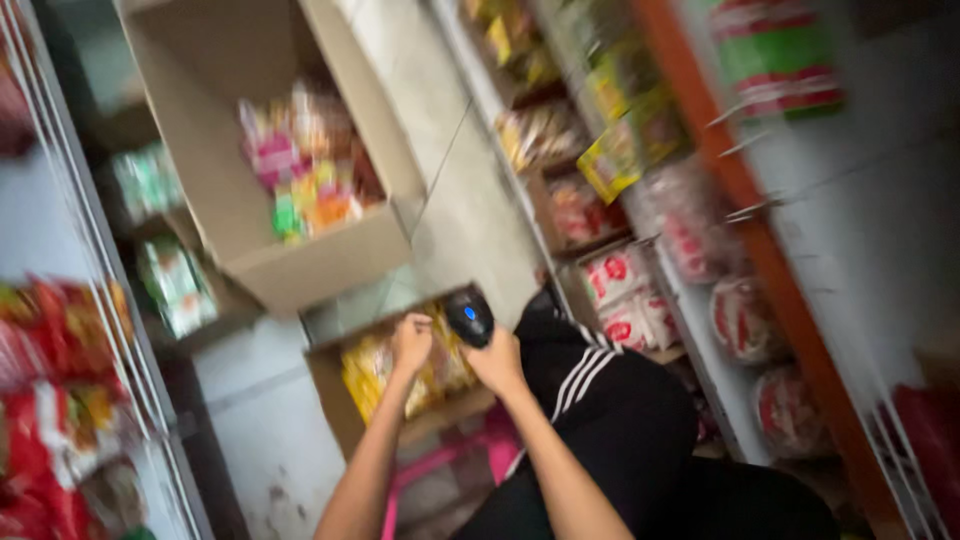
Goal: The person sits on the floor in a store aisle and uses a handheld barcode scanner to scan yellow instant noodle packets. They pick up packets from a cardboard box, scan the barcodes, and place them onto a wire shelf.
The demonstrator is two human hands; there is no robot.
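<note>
My left hand reaches into a small cardboard box on the floor, its fingers curled on the yellow snack packets inside; whether it grips one is too blurred to tell. My right hand is beside it, closed around a black handheld scanner with a blue button on top. Both forearms stretch out from the bottom middle of the view. My knee in black trousers with white stripes is to the right of the hands.
A large open cardboard box with colourful packets stands further up the tiled aisle. Wire shelves with red snack bags line the left; shelves of packaged goods line the right. A pink stool is under my arms.
</note>
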